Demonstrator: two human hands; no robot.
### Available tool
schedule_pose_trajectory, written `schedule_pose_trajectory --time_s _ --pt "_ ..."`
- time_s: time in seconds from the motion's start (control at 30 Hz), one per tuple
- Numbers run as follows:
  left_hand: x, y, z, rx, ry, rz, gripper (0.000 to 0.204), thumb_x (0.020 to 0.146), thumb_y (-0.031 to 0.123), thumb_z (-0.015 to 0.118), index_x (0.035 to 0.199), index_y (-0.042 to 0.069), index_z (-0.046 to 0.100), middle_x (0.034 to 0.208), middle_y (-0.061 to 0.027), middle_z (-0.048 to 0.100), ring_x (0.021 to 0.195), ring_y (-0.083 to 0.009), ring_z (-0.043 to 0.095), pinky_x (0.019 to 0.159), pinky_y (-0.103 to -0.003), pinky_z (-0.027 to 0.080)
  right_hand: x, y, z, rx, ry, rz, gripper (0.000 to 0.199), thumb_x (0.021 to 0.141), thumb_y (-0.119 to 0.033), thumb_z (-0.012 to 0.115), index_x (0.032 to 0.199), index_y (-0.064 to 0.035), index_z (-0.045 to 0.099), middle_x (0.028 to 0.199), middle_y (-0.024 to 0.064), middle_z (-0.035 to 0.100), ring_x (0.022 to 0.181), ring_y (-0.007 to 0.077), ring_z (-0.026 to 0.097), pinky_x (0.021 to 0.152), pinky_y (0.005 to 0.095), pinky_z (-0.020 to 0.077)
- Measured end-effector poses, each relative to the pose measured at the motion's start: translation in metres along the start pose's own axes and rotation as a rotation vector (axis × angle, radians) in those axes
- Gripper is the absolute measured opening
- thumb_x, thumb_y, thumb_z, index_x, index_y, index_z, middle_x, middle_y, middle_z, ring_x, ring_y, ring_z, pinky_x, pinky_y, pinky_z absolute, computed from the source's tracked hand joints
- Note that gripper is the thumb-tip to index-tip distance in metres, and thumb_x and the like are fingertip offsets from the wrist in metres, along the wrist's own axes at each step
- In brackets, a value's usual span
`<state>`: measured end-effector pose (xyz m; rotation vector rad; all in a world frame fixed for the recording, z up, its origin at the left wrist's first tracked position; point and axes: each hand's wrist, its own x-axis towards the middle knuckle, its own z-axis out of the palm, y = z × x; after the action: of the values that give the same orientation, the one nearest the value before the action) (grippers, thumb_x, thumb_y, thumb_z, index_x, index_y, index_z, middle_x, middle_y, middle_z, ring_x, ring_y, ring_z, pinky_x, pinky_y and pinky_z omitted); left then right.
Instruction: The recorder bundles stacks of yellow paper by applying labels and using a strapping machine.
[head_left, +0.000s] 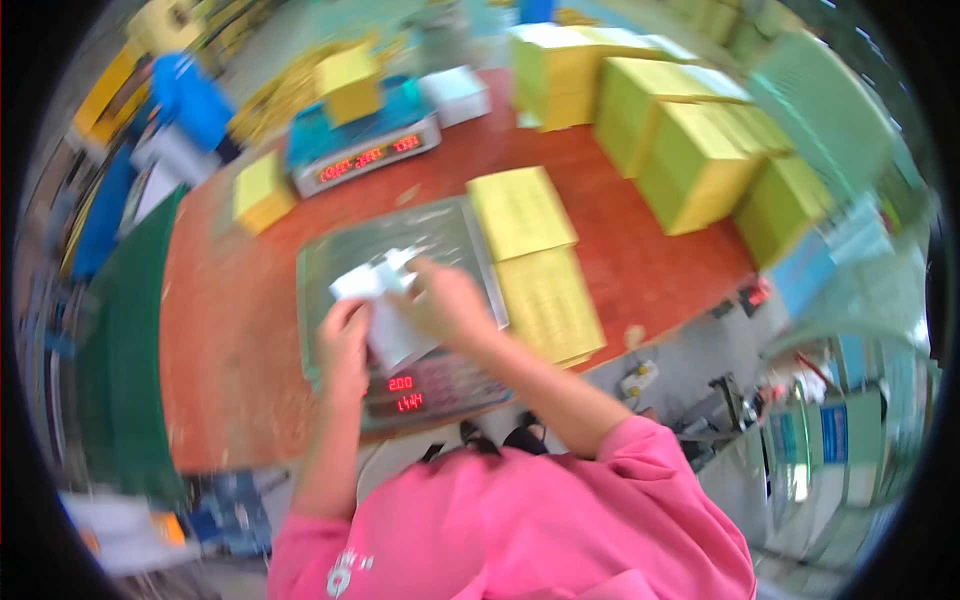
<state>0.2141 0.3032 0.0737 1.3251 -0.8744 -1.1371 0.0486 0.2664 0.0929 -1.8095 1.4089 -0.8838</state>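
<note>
White paper (395, 335), blurred and seemingly folded, is between my two hands above the platform of a counting scale (425, 230). My left hand (345, 345) is closed on its left edge, with the thumb toward me. Across the paper, my right hand (445, 300) has its fingers bent in and closed on the upper right part; motion softens their outline. A red lit display (405, 393) shows at the scale's near side, under my wrists. Right beside the platform lie two yellow paper stacks (520, 212), one nearer to me than the other.
A second scale (365, 160) with a teal top bears a yellow block (348, 85) at the back. Another yellow block (262, 193) and a white block (455, 95) flank it. Tall yellow stacks (700, 165) fill the table's far right. A person in blue (190, 100) is at far left.
</note>
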Motion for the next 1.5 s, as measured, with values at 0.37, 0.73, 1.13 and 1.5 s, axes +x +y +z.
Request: schedule_pose_trajectory --time_s 0.37,0.73,1.13,1.5 --pt "0.011 0.006 0.005 0.079 -0.032 0.041 0.012 0.088 0.013 0.063 0.096 0.004 0.066 0.079 -0.0002 0.061 0.062 -0.0056 0.053 0.047 -0.022 0.041 0.025 0.007 -0.027 0.185 -0.23 0.165 0.03 0.082 -0.017 0.064 0.103 0.0036 0.063 0.079 0.0225 0.067 0.07 0.0328 0.068 0.068 0.0395 0.053" --pt "-0.001 0.012 0.011 0.065 0.055 0.053 0.023 0.087 0.012 0.058 0.106 0.001 0.065 0.099 -0.0043 0.063 0.09 -0.0123 0.056 0.078 -0.026 0.044 0.015 0.041 -0.007 -0.162 0.029 -0.296 0.012 0.083 -0.014 0.06 0.088 -0.0051 0.066 0.076 0.0204 0.064 0.071 0.0381 0.064 0.063 0.0485 0.0497" --pt "0.027 0.104 0.158 0.818 -0.431 0.531 0.037 0.082 -0.004 0.051 0.118 0.001 0.059 0.095 -0.0024 0.062 0.076 -0.0138 0.058 0.071 -0.025 0.046 -0.086 0.203 -0.248 0.26 0.614 0.188 0.023 0.09 -0.012 0.063 0.076 0.0006 0.05 0.062 0.0032 0.044 0.061 0.0075 0.04 0.053 0.029 0.0374" --pt "0.096 0.119 0.535 -0.042 -0.728 0.013 0.017 0.086 0.008 0.063 0.103 0.004 0.062 0.095 -0.0037 0.065 0.082 -0.0133 0.06 0.069 -0.029 0.048 -0.101 0.335 -0.33 -0.215 0.531 0.043 0.017 0.086 -0.014 0.063 0.078 -0.0028 0.053 0.071 0.0168 0.058 0.066 0.0377 0.059 0.058 0.0439 0.0464"
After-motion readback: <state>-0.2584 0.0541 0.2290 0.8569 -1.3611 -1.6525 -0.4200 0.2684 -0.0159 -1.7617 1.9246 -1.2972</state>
